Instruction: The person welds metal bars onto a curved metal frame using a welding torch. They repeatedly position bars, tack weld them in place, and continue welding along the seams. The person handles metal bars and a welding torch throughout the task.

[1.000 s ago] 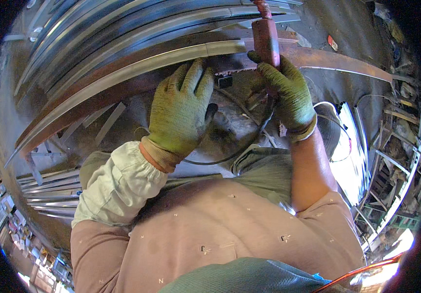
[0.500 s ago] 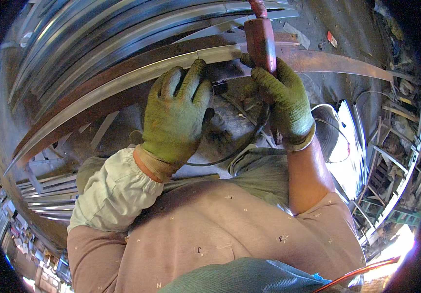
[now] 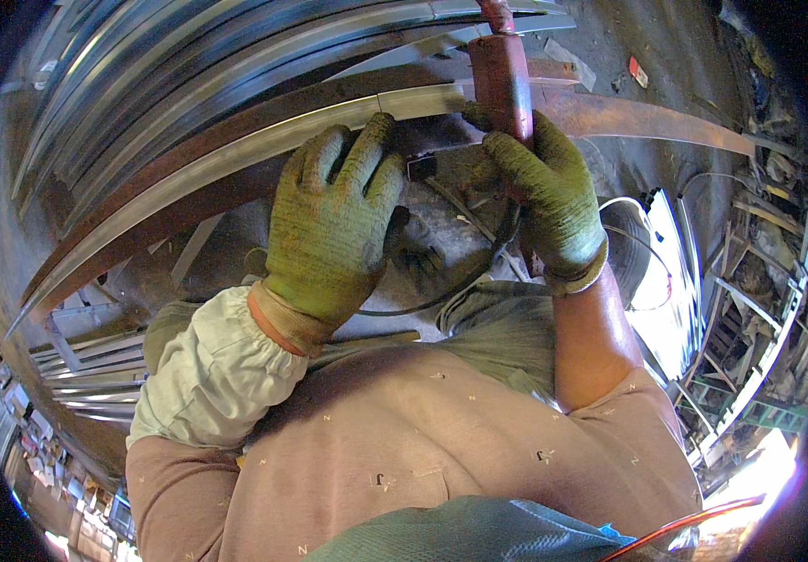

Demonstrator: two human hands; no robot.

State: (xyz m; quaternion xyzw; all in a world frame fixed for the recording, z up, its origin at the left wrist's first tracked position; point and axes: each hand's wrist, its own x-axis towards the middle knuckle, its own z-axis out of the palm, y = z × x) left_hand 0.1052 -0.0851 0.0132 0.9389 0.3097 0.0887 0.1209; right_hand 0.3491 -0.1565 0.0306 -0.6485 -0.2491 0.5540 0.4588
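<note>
My left hand (image 3: 329,220), in a dirty green work glove, lies with fingers apart and fingertips at the near edge of a silver metal bar (image 3: 263,136). A thin dark joint line crosses that bar just above the fingertips. My right hand (image 3: 549,201), also gloved, is closed around the lower end of a red, boxy-handled tool (image 3: 500,84). The tool stands over the bar's right end and narrows at the top; its exact kind does not show. A dark cable (image 3: 441,300) curves below my hands. Rusty beams (image 3: 647,122) run alongside the bar.
Long silver metal profiles (image 3: 188,66) are stacked beyond the bar. More thin bars (image 3: 95,389) lie at the left. A white bucket (image 3: 638,253) stands right of my right forearm, with a metal frame rack (image 3: 750,328) farther right. A small red piece (image 3: 637,71) lies on the floor.
Both hands keep almost the same place. My left hand and its sleeve have shifted very slightly left; the red tool has moved hardly at all.
</note>
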